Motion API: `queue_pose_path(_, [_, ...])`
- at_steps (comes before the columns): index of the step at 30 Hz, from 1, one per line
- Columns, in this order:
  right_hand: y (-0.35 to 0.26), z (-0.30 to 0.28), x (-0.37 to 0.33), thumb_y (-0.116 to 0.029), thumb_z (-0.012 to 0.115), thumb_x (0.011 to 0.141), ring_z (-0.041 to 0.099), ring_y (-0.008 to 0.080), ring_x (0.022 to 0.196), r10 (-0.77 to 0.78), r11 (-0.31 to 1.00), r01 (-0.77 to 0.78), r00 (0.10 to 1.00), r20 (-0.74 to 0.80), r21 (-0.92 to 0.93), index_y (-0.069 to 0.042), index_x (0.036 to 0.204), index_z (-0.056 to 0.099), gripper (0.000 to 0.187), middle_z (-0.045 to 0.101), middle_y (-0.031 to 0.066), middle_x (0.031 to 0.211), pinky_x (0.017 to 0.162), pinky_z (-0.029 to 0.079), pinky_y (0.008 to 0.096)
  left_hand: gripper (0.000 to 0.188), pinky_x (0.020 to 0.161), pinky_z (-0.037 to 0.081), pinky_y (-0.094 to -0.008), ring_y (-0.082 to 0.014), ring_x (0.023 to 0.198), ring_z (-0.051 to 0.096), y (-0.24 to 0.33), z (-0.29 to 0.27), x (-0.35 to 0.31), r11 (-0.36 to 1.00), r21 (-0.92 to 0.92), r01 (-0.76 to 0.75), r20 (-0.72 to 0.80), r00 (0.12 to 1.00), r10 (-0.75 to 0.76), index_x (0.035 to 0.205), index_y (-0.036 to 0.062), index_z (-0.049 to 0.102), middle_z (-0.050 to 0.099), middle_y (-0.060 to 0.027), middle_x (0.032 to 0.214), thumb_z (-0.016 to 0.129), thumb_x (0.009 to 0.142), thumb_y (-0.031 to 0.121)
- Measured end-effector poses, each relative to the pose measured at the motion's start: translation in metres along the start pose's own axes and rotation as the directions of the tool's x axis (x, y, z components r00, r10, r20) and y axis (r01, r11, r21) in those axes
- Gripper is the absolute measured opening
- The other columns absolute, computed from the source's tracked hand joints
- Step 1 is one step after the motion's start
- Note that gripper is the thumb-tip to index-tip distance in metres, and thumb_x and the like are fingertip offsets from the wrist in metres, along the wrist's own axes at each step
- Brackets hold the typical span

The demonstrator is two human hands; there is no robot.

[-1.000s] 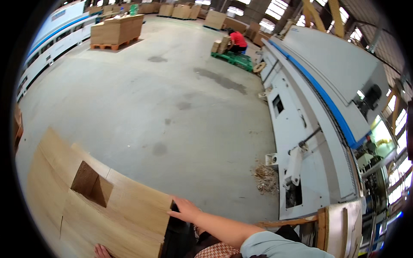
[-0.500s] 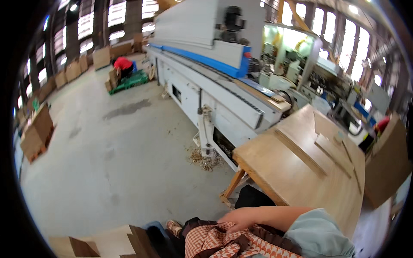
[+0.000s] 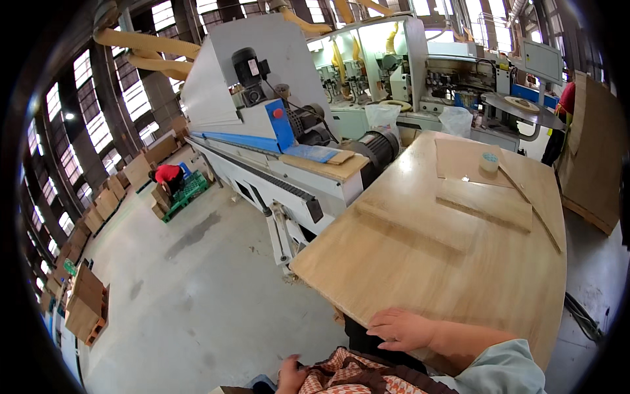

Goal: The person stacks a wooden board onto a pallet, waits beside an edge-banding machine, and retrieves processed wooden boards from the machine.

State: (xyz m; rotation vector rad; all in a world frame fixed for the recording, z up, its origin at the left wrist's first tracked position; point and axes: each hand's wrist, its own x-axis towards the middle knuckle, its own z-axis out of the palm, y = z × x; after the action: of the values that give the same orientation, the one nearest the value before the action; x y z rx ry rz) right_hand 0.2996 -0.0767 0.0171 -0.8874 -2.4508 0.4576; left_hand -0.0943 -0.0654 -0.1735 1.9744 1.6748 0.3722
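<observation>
My right hand [image 3: 400, 328] lies at the near edge of a wood-topped table [image 3: 394, 282], its fingers stretched out and loosely together, with nothing in it. Low in the picture my left hand [image 3: 291, 375] is beside the red-and-white checked apron [image 3: 341, 374] at my lap. Its fingers are mostly cut off by the lower edge, so I cannot see whether it holds anything. Farther up the tabletop are a long wooden board [image 3: 410, 226], a shorter board [image 3: 485, 205], a thin strip [image 3: 533, 209], a flat brown sheet [image 3: 462, 157] and a roll of clear tape [image 3: 489, 162].
A long white and blue machine [image 3: 262, 167] with a black motor [image 3: 249, 72] runs along the table's left. A person in red [image 3: 168, 176] bends by a green pallet [image 3: 187, 195] across the floor. Tall brown panels [image 3: 594, 157] stand at the right; cables [image 3: 584, 318] lie below.
My view has swung to the right. My right hand has gone from the apron at my lap to the table's edge. My left hand has come into sight at the bottom.
</observation>
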Motion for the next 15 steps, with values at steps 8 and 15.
queue_pose_path(8, [0.010, 0.004, 0.000, -0.033, 0.058, 0.081, 0.035, 0.0292, 0.123, 0.042, 0.995, -0.032, 0.993, 0.109, -0.091, -0.009, 0.117, 0.054, 0.044, 0.044, 0.0098, 0.127, 0.102, 0.029, 0.0407, 0.049, 0.085, 0.044, -0.0432, -0.0330, 0.102, 0.054, 0.062, 0.053, 0.026, 0.720, -0.548, 0.426, 0.555, 0.829, -0.069, 0.120, 0.0007, 0.048, 0.056, -0.0206, 0.109, 0.061, 0.081, 0.026])
queue_pose_path(15, [0.008, -0.004, 0.006, -0.035, 0.062, 0.079, 0.041, 0.0288, 0.118, 0.054, 0.998, -0.055, 0.991, 0.124, 0.010, -0.011, 0.114, 0.057, 0.043, 0.049, 0.0095, 0.122, 0.100, 0.031, 0.0395, 0.048, 0.084, 0.045, -0.0423, -0.0320, 0.100, 0.055, 0.039, 0.032, -0.005, 0.631, -0.585, 0.509, 0.570, 0.812, -0.126, 0.120, 0.0004, 0.048, 0.057, -0.0199, 0.108, 0.061, 0.081, 0.025])
